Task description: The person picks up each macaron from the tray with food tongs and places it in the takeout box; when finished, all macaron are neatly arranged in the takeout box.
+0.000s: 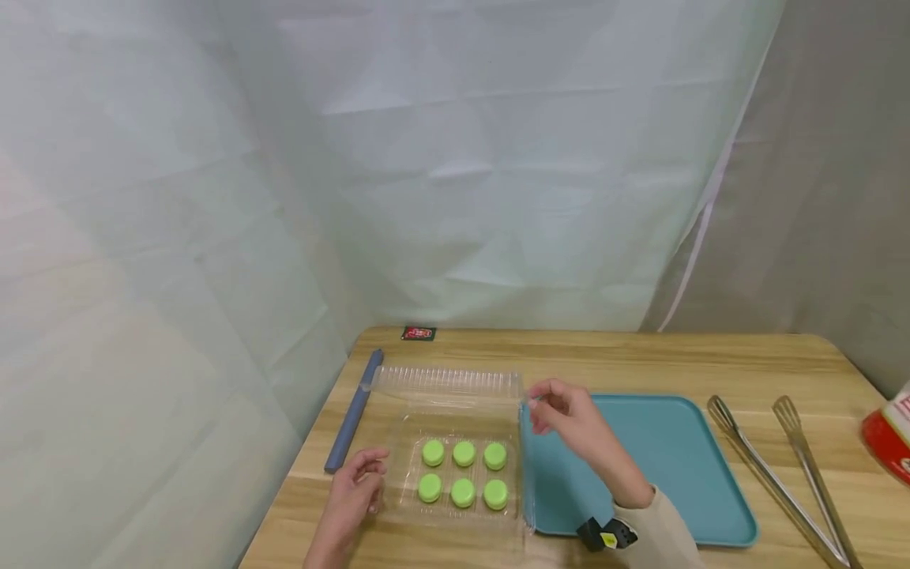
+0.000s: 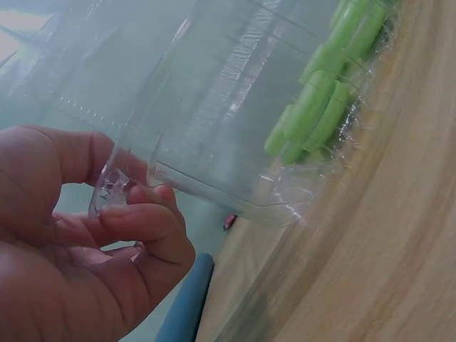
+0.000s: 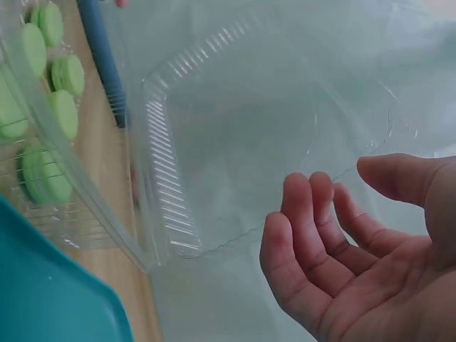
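A clear plastic clamshell box (image 1: 400,494) holds several green macarons (image 1: 463,493) in two rows. Its hinged lid (image 1: 446,385) stands raised at the back. At the box's left side, my left hand (image 1: 353,494) has thumb and fingers on a corner of the rim; the left wrist view shows that clear corner (image 2: 114,187) pinched between them. My right hand (image 1: 569,415) hovers by the lid's right edge, above the blue tray. In the right wrist view its fingers (image 3: 296,249) are loosely bent, with a gap to the thumb and nothing held; contact with the lid is not clear.
Right of the box lies a blue tray (image 1: 661,466), close against it. Metal tongs (image 1: 782,490) lie spread beyond the tray. A blue-grey bar (image 1: 355,411) lies left of the box, and a small dark red packet (image 1: 419,333) at the table's back edge. A red container (image 1: 892,435) stands far right.
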`<action>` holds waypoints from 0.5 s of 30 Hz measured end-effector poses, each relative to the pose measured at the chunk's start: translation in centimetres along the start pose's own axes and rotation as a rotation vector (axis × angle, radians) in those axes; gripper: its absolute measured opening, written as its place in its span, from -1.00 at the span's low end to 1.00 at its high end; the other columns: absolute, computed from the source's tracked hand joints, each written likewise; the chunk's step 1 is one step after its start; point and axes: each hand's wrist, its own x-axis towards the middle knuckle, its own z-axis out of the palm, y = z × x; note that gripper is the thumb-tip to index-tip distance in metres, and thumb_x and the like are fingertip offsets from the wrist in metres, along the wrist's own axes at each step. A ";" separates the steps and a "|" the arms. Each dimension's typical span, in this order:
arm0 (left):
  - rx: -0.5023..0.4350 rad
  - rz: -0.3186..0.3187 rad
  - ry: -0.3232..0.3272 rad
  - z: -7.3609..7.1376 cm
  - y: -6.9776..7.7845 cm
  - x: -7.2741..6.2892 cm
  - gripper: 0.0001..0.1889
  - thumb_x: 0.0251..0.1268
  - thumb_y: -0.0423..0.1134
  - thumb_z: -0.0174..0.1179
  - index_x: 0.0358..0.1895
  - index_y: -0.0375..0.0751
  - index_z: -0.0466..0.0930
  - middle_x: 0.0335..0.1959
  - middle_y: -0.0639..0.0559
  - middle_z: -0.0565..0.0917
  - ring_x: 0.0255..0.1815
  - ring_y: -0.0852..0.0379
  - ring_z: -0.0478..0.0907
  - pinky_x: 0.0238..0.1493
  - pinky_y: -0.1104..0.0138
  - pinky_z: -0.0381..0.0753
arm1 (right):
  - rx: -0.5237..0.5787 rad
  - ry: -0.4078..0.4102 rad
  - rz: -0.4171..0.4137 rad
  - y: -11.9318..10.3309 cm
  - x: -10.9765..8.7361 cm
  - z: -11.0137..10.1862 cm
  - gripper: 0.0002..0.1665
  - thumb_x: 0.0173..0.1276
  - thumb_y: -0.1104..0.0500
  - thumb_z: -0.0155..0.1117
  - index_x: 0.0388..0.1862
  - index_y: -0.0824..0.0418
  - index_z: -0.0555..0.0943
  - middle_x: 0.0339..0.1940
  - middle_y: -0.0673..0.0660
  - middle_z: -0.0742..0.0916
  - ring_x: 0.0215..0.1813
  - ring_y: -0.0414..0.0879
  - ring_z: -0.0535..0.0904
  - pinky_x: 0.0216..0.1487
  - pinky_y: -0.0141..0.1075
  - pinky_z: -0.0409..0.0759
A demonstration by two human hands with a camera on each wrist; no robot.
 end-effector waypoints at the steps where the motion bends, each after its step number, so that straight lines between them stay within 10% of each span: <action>1: 0.008 0.003 -0.001 0.0 0.1 0.0 -0.49 0.12 -0.65 -0.01 0.22 -0.55 0.43 -0.19 -0.11 0.48 -0.58 0.24 0.29 -0.60 0.49 0.31 | 0.012 -0.013 0.009 -0.1 -0.2 0.0 -0.72 0.53 0.28 0.13 0.05 0.49 0.54 -0.33 0.21 0.69 -0.32 -0.02 0.68 -0.23 -0.20 0.70; 15: 0.036 0.003 -0.063 -1.4 1.7 -2.1 -0.54 0.69 -0.23 -0.21 0.30 -0.62 0.37 0.03 -0.27 0.63 -0.28 0.07 0.55 -0.34 0.34 0.60 | 0.175 -0.054 0.152 0.1 -3.6 1.4 -0.52 0.64 0.15 -0.02 0.27 0.54 0.42 -0.13 0.26 0.70 -0.12 0.09 0.69 -0.12 -0.19 0.68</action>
